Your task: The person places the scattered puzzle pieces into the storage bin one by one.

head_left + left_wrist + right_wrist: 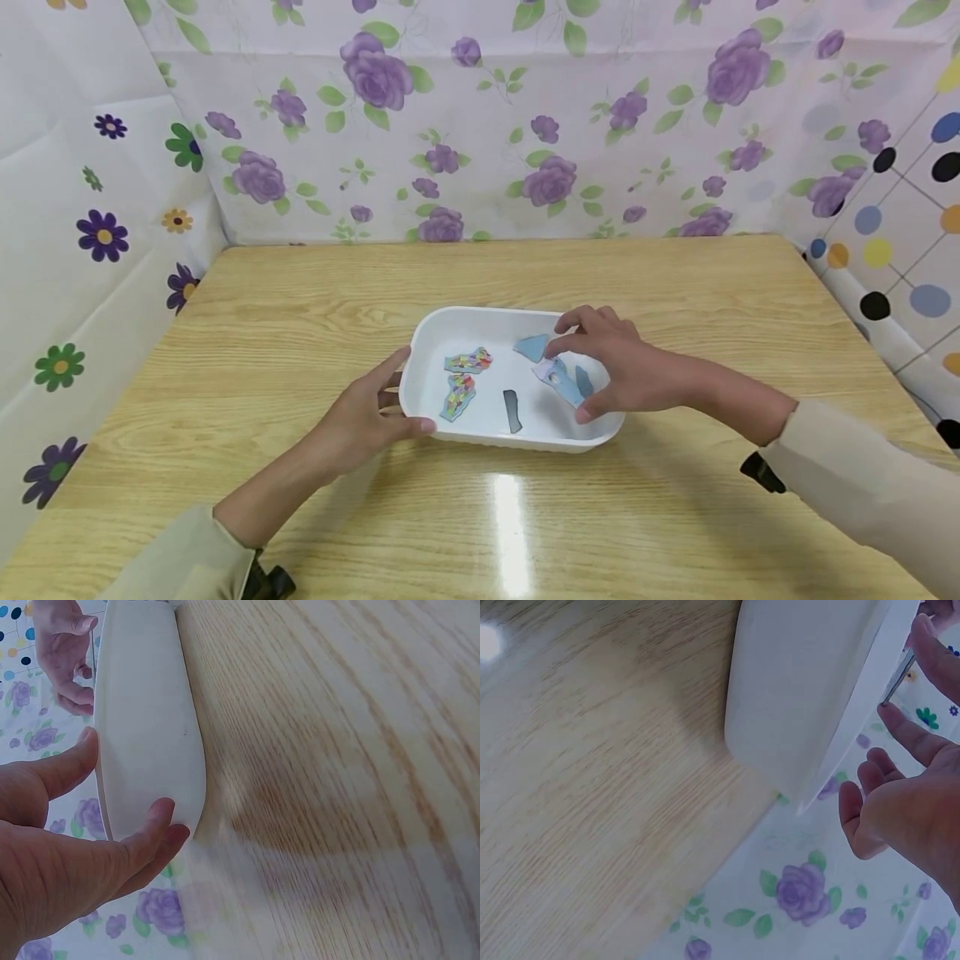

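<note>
A white oblong tray [510, 441] sits on the table with flat, irregular cut pieces in it. My left hand [360, 425] grips the tray's left end, thumb at the near rim and fingers along the outer wall, as the left wrist view also shows. Over the right part, my right hand [626, 367] pinches a light-blue puzzle-like piece [561, 380] between thumb and forefinger. The right wrist view catches this piece [897, 677] edge-on between the fingertips. Two multicoloured pieces [468, 360] lie at the left, a dark grey strip [512, 411] near the front, and a blue triangular piece [532, 347] behind.
Another blue-grey piece [584, 382] lies in the tray beside the pinched one. The wood-grain table [300, 317] stretches around the tray. Flowered cloth [465, 125] hangs behind it, with patterned sheets [900, 217] at the sides.
</note>
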